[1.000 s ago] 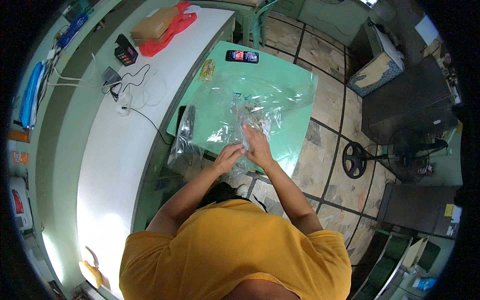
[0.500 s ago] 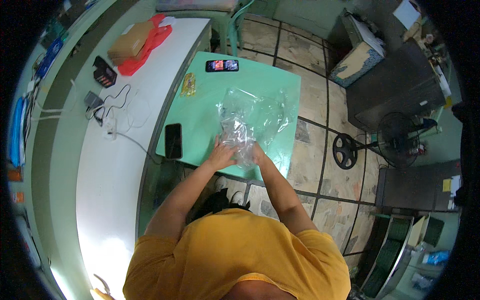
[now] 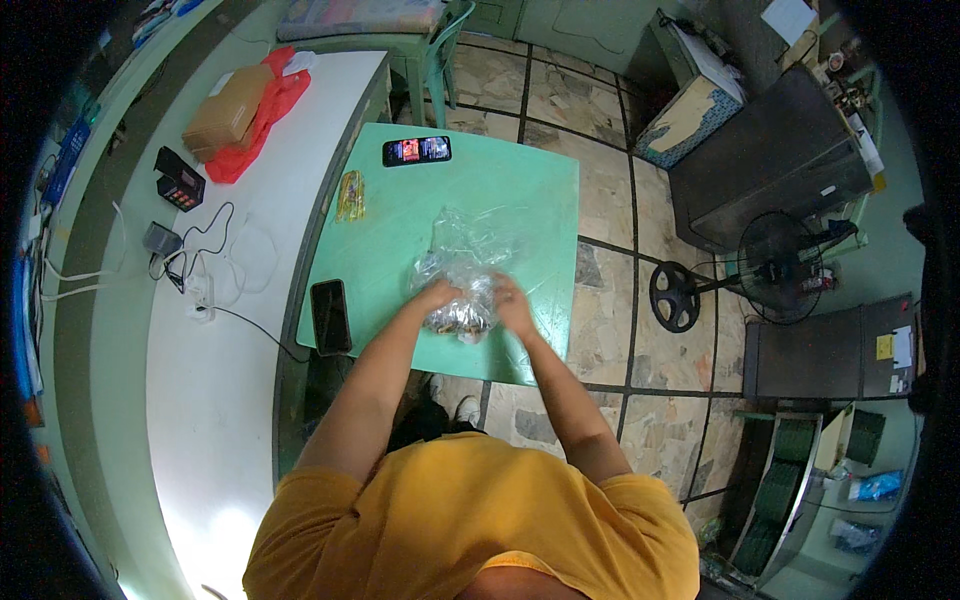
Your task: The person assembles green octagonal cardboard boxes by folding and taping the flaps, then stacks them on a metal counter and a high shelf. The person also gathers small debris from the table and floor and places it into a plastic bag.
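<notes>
A crumpled clear plastic bag (image 3: 462, 268) lies bunched near the front of the green table (image 3: 390, 245). My left hand (image 3: 437, 295) has its fingers closed in the bag's left side. On the other side my right hand (image 3: 512, 303), slightly blurred, has its fingers curled onto the plastic. Small brownish bits show through the bunched near end, too unclear to name. Left of the bag lies a dark-screened phone (image 3: 331, 317). A phone with a lit screen (image 3: 417, 150) rests at the far edge, and a small yellow see-through packet (image 3: 351, 196) is at the far left.
Along the left runs a white counter (image 3: 215, 390) with a cardboard box (image 3: 226, 112), red plastic bag (image 3: 262, 128), small black box (image 3: 180, 180) and tangled cables (image 3: 200, 262). A green chair (image 3: 440, 75) stands behind the table. To the right are a fan (image 3: 780, 265) and dark cabinets (image 3: 770, 165).
The bag, earlier spread widely to the far right, is gathered into a smaller bunch nearer me. My right hand has come up from the bag's edge onto it. The whole view has shifted slightly.
</notes>
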### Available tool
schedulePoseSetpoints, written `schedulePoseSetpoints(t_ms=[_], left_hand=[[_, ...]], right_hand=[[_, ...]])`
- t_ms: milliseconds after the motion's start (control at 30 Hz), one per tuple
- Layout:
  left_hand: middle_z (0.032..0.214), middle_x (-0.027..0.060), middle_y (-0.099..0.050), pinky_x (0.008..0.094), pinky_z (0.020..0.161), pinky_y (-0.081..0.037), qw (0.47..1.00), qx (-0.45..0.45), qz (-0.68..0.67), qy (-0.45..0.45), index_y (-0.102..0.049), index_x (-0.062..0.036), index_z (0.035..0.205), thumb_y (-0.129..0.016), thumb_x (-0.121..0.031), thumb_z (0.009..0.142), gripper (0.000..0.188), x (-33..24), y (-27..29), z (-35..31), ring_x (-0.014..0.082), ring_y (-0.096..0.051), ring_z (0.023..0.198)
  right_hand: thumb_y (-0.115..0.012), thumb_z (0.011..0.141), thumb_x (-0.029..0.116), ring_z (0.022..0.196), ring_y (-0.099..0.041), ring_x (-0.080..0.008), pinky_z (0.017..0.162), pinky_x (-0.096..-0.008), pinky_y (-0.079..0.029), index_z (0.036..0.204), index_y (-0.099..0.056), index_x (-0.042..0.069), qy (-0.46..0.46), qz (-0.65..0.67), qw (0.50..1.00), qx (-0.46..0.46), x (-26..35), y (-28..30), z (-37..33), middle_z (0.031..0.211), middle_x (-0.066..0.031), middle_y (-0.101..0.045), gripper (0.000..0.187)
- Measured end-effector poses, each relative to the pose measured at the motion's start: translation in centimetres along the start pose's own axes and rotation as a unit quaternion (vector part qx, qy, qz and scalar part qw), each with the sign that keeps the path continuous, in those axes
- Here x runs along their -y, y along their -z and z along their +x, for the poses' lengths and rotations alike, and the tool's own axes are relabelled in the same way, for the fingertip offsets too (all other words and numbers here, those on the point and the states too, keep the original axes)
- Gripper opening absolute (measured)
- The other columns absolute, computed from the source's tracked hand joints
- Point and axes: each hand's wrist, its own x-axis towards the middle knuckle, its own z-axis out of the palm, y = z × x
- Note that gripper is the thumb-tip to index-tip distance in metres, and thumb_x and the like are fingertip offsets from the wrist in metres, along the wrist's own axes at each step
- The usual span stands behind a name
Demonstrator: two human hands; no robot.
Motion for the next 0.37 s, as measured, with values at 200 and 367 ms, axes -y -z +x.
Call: schedulePoseSetpoints(t_ms=[200, 367], left_hand=[[0.123, 0.0147, -0.057, 0.0419, 0.091, -0.046, 0.977, 0.077, -0.189, 0.064, -0.05, 0.0001, 0.127, -0.045, -0.026, 0.093, 0.043, -1.9, 2.0, -1.6, 0.0266, -0.055, 0.109], [0.131, 0.014, -0.05, 0.0441, 0.095, -0.044, 0.892, 0.073, -0.43, 0.116, -0.042, -0.0049, 0.134, -0.04, -0.03, 0.095, 0.046, -6.4, 4.5, -7.2, 0.0268, -0.052, 0.115]], right_hand=[[-0.065, 0.08, 0.031, 0.12, -0.043, -0.0361, 0.098, -0.0486, -0.037, 0.137, -0.041, 0.015, 0.213, -0.459, 0.86, 0.068, 4.2, -3.1, -4.0, 0.13, -0.0144, -0.048, 0.064], [-0.072, 0.07, 0.05, 0.125, -0.038, -0.034, 0.099, -0.0524, -0.036, 0.143, -0.03, 0.019, 0.133, -0.534, 0.79, 0.271, 4.5, -2.8, 0.8, 0.139, -0.0135, -0.039, 0.09]])
